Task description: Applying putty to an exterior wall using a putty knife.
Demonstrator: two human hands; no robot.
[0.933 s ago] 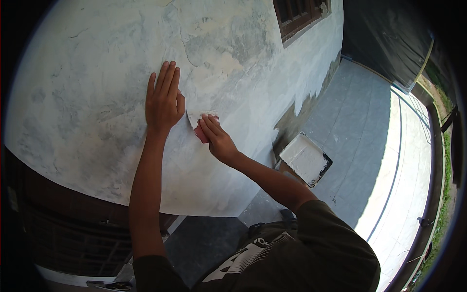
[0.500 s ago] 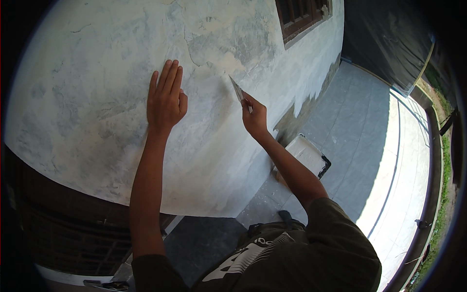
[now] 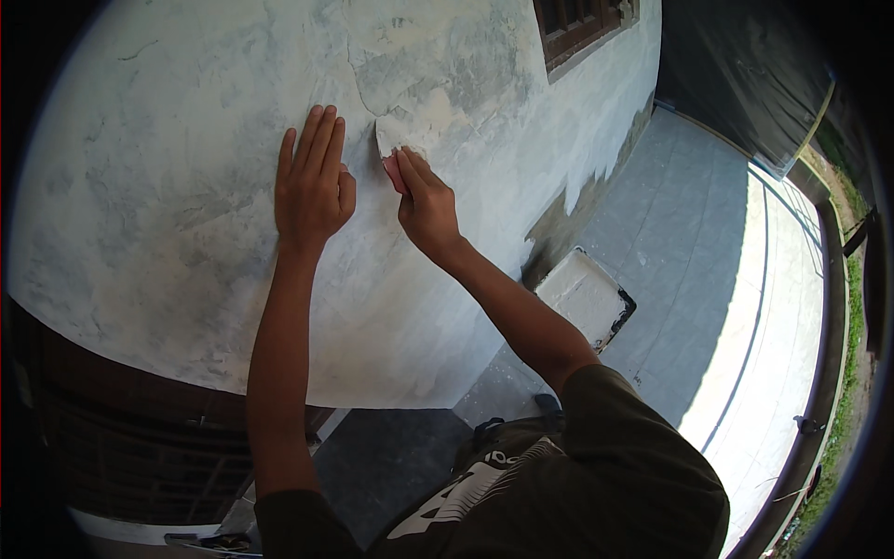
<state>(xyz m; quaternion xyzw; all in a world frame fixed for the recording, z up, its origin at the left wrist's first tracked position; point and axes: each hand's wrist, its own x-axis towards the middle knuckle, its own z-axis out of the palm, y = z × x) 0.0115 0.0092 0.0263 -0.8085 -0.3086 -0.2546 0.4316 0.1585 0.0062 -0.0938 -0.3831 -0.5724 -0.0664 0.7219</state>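
Observation:
My left hand (image 3: 312,191) lies flat against the patchy white and grey wall (image 3: 186,140), its fingers stretched upward and nothing held. To its right, my right hand (image 3: 428,203) is closed round a putty knife (image 3: 391,168). The knife has a pale, plaster-smeared blade and a reddish part near the fingers. Its blade is at the wall surface, just below a thin crack and a rough grey patch. Part of the handle is hidden inside my fingers.
A white paint tray (image 3: 589,291) with dark edges stands on the grey tiled floor (image 3: 675,205), near my right forearm. A brown-framed window (image 3: 582,37) is set in the wall at the upper right. A dark sheet (image 3: 745,84) hangs beyond it.
My right hand has moved left with the putty knife, closer to my left hand. The blade has turned from edge-on to show its flat face. My left hand stays nearly in place.

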